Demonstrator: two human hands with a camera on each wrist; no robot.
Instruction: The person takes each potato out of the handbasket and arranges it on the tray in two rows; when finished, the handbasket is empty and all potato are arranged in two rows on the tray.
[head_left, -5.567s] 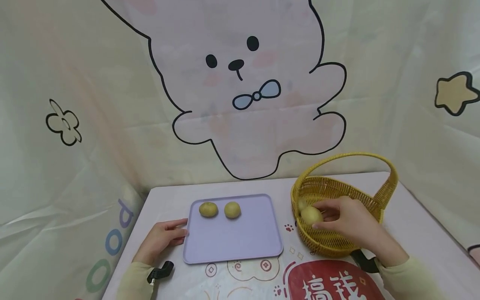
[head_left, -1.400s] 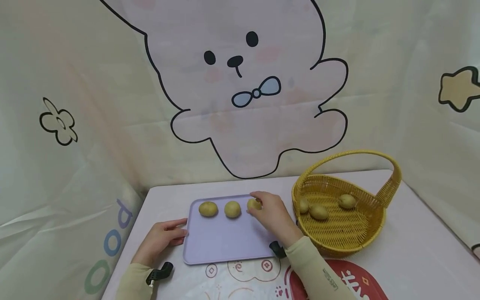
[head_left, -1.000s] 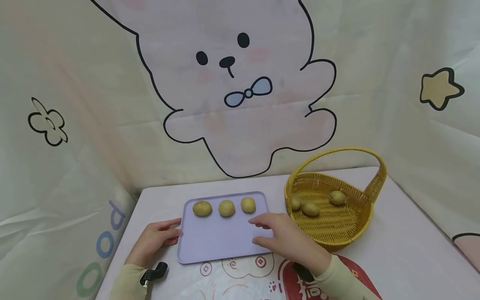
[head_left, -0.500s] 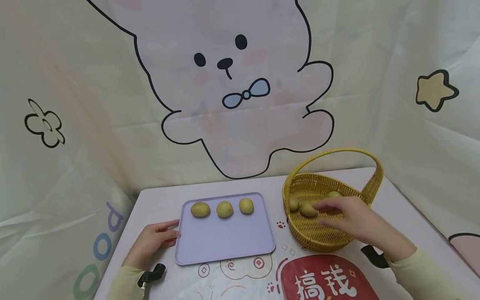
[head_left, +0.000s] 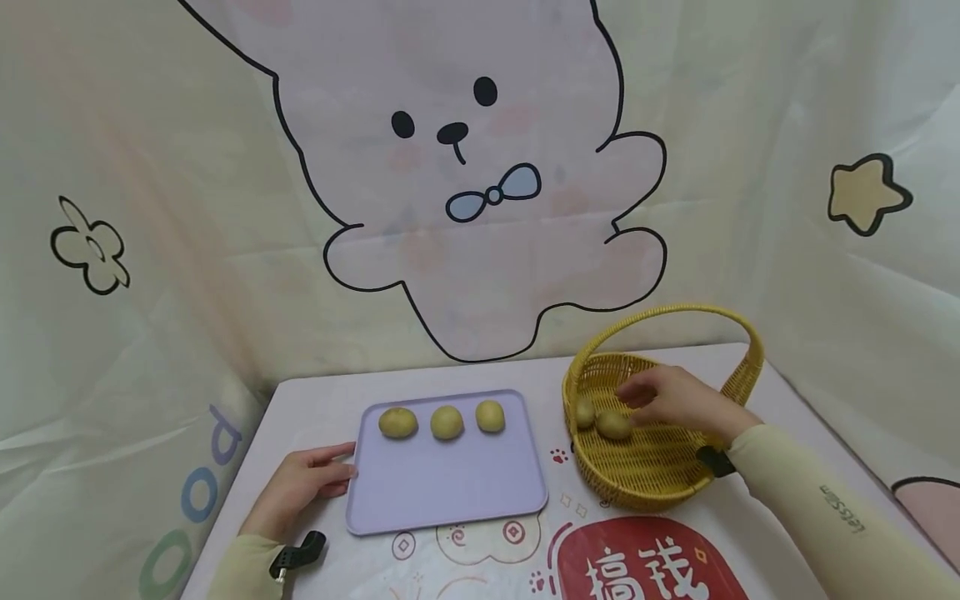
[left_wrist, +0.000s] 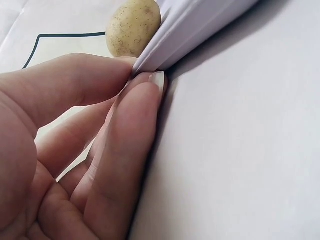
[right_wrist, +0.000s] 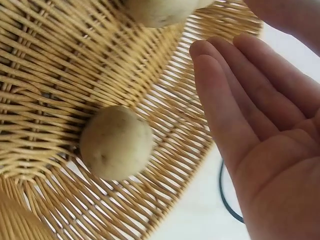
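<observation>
My left hand [head_left: 288, 492] is at the left edge of the lilac tray [head_left: 450, 492]; in the left wrist view, the thumb and fingers of this hand [left_wrist: 95, 115] pinch its rim [left_wrist: 175, 35]. On the tray's far side lie three potatoes in a row: left [head_left: 397, 422], middle [head_left: 447, 422], right [head_left: 490, 416]. My right hand [head_left: 678, 402] hovers over the yellow wicker basket [head_left: 637, 492], fingers extended and holding nothing. Two potatoes [head_left: 614, 425] show at the basket's left. A separate potato [right_wrist: 116, 143] lies in the basket in the right wrist view, untouched beside the hand [right_wrist: 255, 100]; the head view hides it.
The basket's tall handle [head_left: 675, 309] arches above the right hand. A red printed patch [head_left: 645, 558] marks the tablecloth in front of the basket. Behind the table hangs a curtain [head_left: 480, 275] with a cartoon animal. Dark straps [head_left: 298, 553] are on both wrists.
A third potato was set down on the tray and released. My right hand has moved from the tray back over the basket, now deeper in. The left hand stays at the rim.
</observation>
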